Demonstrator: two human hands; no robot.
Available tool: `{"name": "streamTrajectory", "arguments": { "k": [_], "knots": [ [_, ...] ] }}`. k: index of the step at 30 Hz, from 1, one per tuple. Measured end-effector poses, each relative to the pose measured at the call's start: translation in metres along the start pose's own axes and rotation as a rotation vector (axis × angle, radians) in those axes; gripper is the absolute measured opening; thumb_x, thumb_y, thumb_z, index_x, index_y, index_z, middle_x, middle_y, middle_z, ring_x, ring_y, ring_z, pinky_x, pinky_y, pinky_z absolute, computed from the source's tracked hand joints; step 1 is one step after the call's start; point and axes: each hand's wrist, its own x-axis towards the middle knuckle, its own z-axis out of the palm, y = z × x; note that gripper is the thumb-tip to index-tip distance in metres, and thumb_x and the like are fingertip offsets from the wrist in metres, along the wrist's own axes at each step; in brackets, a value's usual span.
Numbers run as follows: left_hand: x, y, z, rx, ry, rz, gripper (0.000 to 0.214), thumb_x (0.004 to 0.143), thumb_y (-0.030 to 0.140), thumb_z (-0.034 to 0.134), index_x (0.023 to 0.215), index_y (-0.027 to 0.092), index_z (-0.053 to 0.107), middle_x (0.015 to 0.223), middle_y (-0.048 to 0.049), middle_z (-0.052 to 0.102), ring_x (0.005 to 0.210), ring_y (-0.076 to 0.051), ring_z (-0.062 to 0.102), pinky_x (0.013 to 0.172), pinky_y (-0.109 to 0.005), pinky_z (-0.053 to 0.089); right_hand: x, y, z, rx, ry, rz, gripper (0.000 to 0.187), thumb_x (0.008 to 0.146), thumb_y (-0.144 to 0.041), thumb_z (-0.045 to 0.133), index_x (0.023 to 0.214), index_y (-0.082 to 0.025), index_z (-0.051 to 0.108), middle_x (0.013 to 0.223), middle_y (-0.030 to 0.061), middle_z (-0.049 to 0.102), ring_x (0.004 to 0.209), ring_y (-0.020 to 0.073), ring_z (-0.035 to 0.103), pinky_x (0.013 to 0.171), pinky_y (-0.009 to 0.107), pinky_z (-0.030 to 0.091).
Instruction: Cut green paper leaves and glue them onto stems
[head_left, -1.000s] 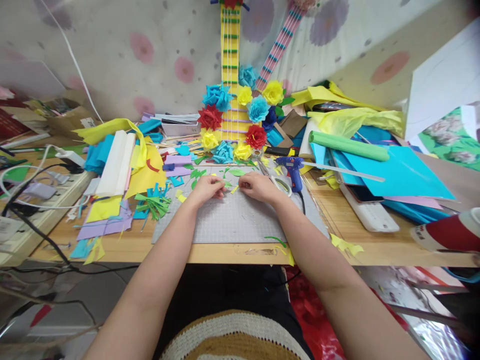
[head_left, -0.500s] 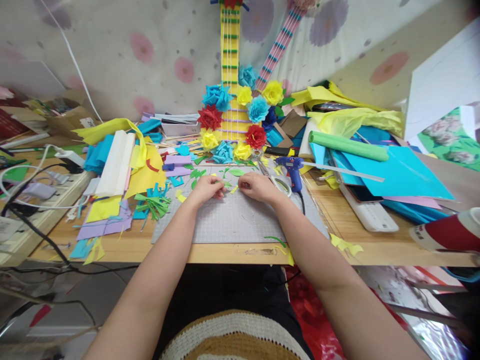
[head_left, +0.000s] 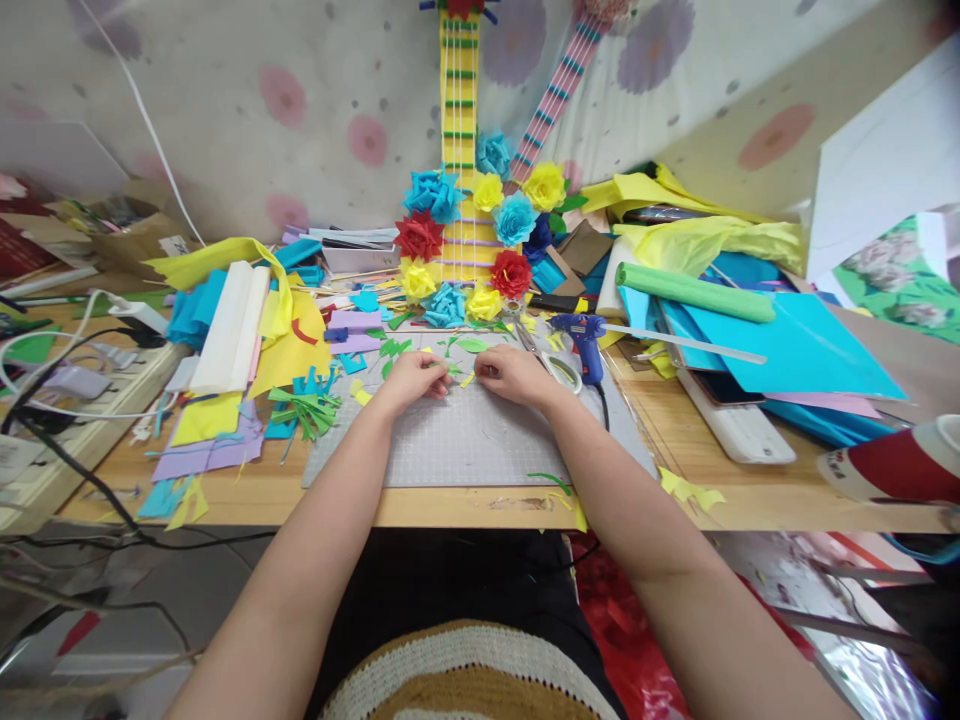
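Over the gray mat (head_left: 465, 450), open toward its near edge, left hand (head_left: 417, 381) and right hand (head_left: 512, 376) curl fingers narrow, grip unclear.

The left arm (head_left: 319, 530) and right arm (head_left: 645, 530) stretch forward, bare; left hand (head_left: 416, 382) and right hand (head_left: 516, 376) sit apart, fingers (head_left: 437, 385) curled inward.

The left hand (head_left: 418, 382) and right hand (head_left: 511, 375) rest apart over a gridded cutting mat (head_left: 442, 455), fingers curled; anything pinched is too small to tell. A yellow paper strip (head_left: 467, 380) lies between them. Scissors (head_left: 548, 361) and a blue hot-glue gun (head_left: 589, 340) lie beside the right hand. Behind stands a yellow, flower-covered guitar model (head_left: 459, 115).
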Motion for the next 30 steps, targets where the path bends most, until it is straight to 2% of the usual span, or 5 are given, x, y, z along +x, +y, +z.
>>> {"name": "streamTrajectory", "arguments": {
  "k": [9,23,30],
  "knots": [
    [-0.0013,0.0031,0.0005,-0.017,0.010,-0.009,0.006,0.071,0.016,0.061,0.069,0.012,0.057,0.059,-0.0015,0.062,0.042,-0.008,0.053,0.042,-0.021,0.049,-0.0009,-0.0008,-0.0021,0.003,0.004,0.035,0.010,0.074,-0.016,0.051,0.078,-0.019,0.060,0.079,0.0023,0.061,0.078,0.0154,0.052,0.067,0.024,0.033],
    [-0.0031,0.0052,0.0022,-0.015,0.041,-0.028,0.007,0.072,0.016,0.059,0.066,0.012,0.059,0.055,-0.0009,0.060,0.041,-0.008,0.053,0.042,-0.021,0.048,0.0014,-0.0007,0.0017,0.013,0.006,0.015,0.011,0.076,-0.020,0.053,0.080,-0.020,0.063,0.078,0.0030,0.062,0.077,0.0154,0.052,0.069,0.025,0.034],
    [-0.0026,0.0039,0.0014,-0.036,0.028,-0.033,0.013,0.071,0.023,0.063,0.065,0.012,0.059,0.057,-0.0017,0.061,0.042,-0.008,0.052,0.044,-0.022,0.048,0.0011,-0.0001,0.0033,0.003,0.033,0.019,0.011,0.076,-0.020,0.052,0.079,-0.020,0.063,0.079,0.0031,0.062,0.076,0.0148,0.051,0.067,0.024,0.033]
  ]
}}
